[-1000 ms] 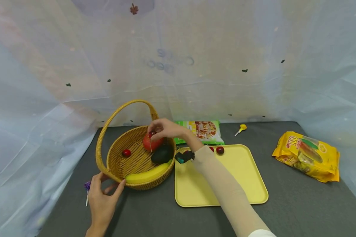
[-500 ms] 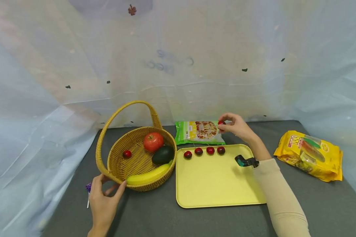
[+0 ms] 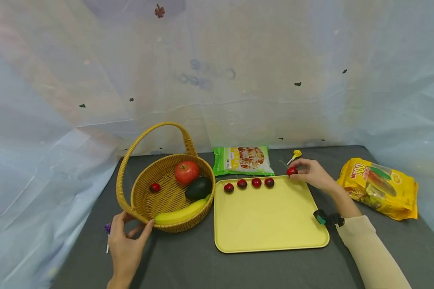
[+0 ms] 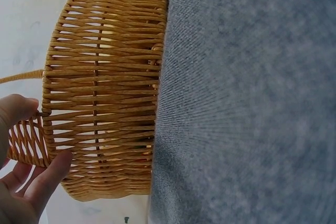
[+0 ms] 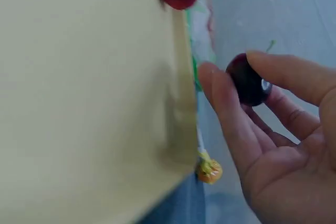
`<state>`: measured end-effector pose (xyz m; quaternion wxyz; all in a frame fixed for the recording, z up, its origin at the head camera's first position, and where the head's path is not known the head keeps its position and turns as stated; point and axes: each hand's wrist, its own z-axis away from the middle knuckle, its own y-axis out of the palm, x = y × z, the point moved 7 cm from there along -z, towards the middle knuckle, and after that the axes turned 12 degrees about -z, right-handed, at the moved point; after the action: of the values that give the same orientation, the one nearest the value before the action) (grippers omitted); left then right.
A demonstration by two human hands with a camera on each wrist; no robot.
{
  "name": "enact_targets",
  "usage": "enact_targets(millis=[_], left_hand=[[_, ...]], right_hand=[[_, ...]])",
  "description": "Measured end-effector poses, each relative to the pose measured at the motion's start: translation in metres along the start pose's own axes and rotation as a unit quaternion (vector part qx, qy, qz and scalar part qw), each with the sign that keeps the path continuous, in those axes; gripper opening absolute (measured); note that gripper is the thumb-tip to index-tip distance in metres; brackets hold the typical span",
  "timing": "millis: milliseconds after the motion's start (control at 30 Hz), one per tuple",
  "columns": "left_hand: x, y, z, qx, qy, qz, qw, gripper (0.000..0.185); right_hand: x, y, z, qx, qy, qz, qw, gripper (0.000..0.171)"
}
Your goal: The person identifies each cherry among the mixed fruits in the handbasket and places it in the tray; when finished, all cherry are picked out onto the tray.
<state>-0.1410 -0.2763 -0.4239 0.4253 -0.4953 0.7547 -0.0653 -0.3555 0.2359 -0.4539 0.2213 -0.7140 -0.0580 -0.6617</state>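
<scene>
My left hand [image 3: 127, 245] grips the near rim of the wicker basket [image 4: 105, 93], thumb and fingers round the edge at the handle's base. Inside the basket lie an apple [image 3: 187, 173], an avocado [image 3: 199, 188], a banana [image 3: 182, 213] and one cherry [image 3: 154, 187]. My right hand [image 3: 312, 174] pinches a dark red cherry [image 5: 248, 80] with a green stem between thumb and fingertips, over the far right corner of the yellow tray [image 3: 271, 220]. Several cherries [image 3: 242, 184] lie in a row along the tray's far edge.
Behind the tray lies a green and white food packet [image 3: 244, 160], with a yellow lollipop [image 3: 295, 154] to its right. A yellow snack bag [image 3: 377, 188] sits at the right. A purple lollipop [image 3: 107, 228] lies left of the left hand.
My right hand has moved from over the apple in the basket rightward, carrying the cherry, then down to the tray's far right corner. The left hand stays on the basket.
</scene>
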Motion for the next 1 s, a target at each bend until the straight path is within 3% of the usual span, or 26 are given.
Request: enact_targets(millis=[167, 333, 667, 1000], left_hand=[[0.001, 0.001, 0.0, 0.0, 0.001, 0.0, 1.0, 0.059], [0.004, 0.001, 0.0, -0.001, 0.001, 0.003, 1.0, 0.06], [0.0, -0.001, -0.001, 0.0, 0.003, 0.0, 1.0, 0.058], [0.001, 0.0, 0.0, -0.004, -0.001, 0.004, 1.0, 0.058]], right_hand=[[-0.003, 0.016, -0.001, 0.02, -0.007, 0.023, 1.0, 0.033], [-0.005, 0.03, -0.006, 0.043, -0.007, 0.009, 0.999, 0.029], [-0.004, 0.041, -0.005, 0.024, -0.021, 0.072, 0.997, 0.027], [-0.005, 0.044, -0.005, 0.026, -0.018, 0.075, 0.997, 0.031]])
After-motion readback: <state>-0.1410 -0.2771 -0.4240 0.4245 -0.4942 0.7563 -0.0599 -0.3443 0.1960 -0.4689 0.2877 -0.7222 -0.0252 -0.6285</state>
